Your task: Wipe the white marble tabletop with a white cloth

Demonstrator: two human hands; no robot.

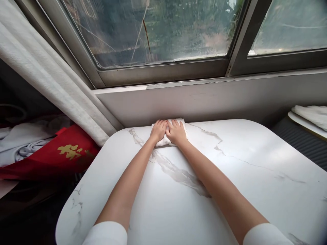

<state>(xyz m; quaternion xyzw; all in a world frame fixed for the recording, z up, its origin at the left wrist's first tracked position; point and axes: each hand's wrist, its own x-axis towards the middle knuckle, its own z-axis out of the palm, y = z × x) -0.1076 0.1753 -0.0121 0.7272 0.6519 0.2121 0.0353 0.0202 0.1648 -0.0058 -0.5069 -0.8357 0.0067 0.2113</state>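
A folded white cloth (166,141) lies at the far edge of a white marble-patterned table (245,183), close to the wall under the window. My left hand (158,130) rests palm down on the left part of the cloth, fingers stretched forward. Beside it, touching at the thumbs, my right hand (176,132) presses flat on the right part, its fingers slightly spread. The hands hide much of the cloth; its front edge and right side show. Both arms reach straight out across the tabletop.
Beyond the table stand a pale wall (204,98) and a sliding window (163,73). A light curtain (58,78) hangs at the left, near a red bag (51,156) with gold lettering and piled fabric. White fabric (311,115) lies at the right on a dark ribbed surface (296,139).
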